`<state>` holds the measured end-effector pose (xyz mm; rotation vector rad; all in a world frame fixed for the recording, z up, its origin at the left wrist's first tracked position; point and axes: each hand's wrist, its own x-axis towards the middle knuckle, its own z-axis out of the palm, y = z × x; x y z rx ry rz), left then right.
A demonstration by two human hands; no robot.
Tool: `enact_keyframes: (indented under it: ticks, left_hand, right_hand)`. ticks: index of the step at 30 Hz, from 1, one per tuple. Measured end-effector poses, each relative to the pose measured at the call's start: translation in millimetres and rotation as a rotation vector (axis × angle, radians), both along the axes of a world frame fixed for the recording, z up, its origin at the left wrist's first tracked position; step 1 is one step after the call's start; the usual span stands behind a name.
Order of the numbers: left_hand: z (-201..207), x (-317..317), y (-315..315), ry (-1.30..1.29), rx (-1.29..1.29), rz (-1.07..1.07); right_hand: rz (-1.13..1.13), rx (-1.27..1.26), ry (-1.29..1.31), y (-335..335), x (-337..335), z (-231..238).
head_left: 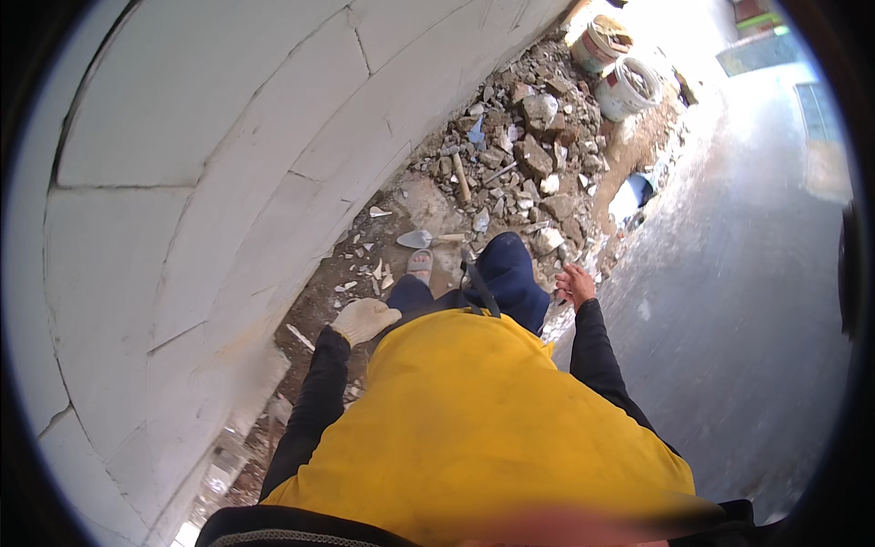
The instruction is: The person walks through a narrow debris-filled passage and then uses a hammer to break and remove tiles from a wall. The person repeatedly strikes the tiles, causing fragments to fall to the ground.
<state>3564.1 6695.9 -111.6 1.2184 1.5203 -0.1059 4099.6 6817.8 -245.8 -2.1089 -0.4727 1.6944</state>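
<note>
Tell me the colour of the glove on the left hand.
White, or off-white, knitted glove; it shows best in the head view.

Ahead of the bare right hand (574, 283), one foot is hidden under the raised blue knee (509, 273), and the trowel (417, 239) beyond the gloved left hand (364, 319) is too small to show its handle clearly. Far past both hands, the two buckets (618, 66) sit washed out by glare, their contents unreadable. Below the hands, a blurred pinkish band (565, 529) is cut off by the lower edge.
</note>
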Motion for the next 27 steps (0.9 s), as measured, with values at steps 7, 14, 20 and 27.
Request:
enact_keyframes:
  ticks: [7,14,20,27]
  left_hand:
    - [-39,90,20,-0.042,0.345,-0.21]
    - [-61,234,36,0.093,-0.171,1.096]
    - [-192,279,12,0.241,-0.047,0.911]
    - [-302,285,22,0.423,-0.142,0.596]
  right_hand:
    - [0.554,-0.01,-0.153,158,40,-74]
    - [0.866,-0.211,0.06,260,22,-175]
    - [1.169,-0.09,0.171,292,13,-340]
    - [0.979,-0.182,0.214,346,-22,-454]
